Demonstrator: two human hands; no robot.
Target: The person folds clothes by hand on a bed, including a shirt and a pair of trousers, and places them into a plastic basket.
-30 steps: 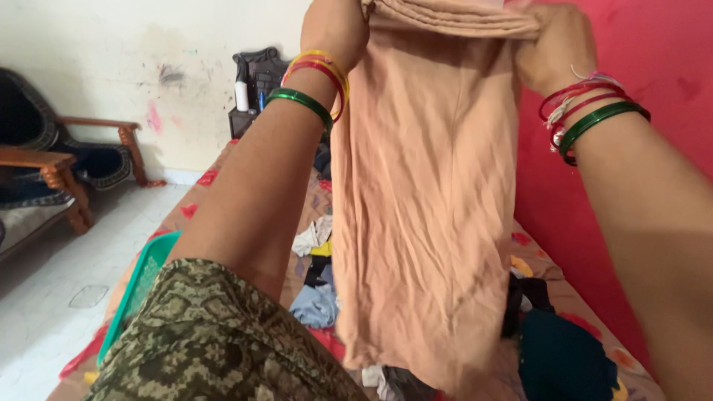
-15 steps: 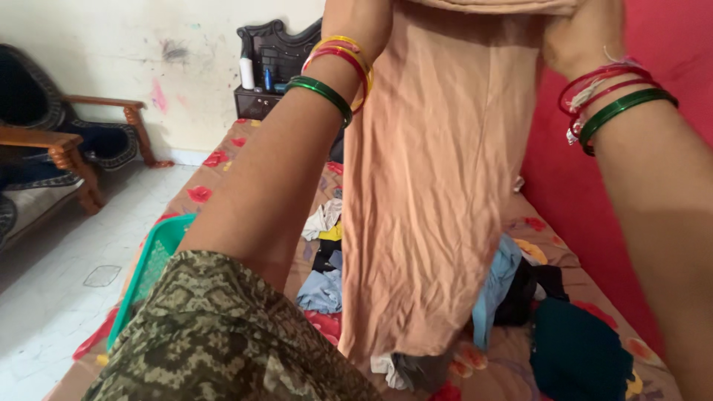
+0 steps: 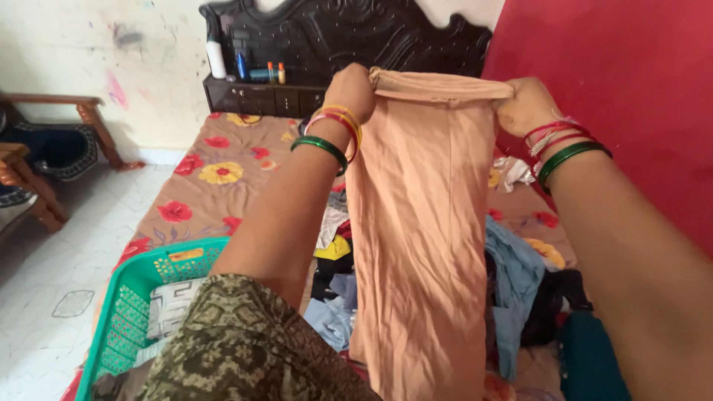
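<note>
You had lowered the peach garment (image 3: pixel 420 245) from above your head to chest height; it hung straight over the bed (image 3: pixel 223 171) and its clothes pile (image 3: pixel 520 275). Your left hand (image 3: pixel 350 87) and right hand (image 3: pixel 526 105) stayed clenched on its top corners, so it looked ready for folding.

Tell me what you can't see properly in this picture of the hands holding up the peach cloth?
- The peach cloth: its lower end is cut off by the bottom edge of the head view.
- The clothes pile on the bed: the hanging cloth covers its middle.
- The green basket: the patterned sleeve hides part of its inside.
- Fingertips of the left hand and right hand: tucked into the cloth's top fold.
- Small bottles on the headboard shelf: too small to identify.
</note>
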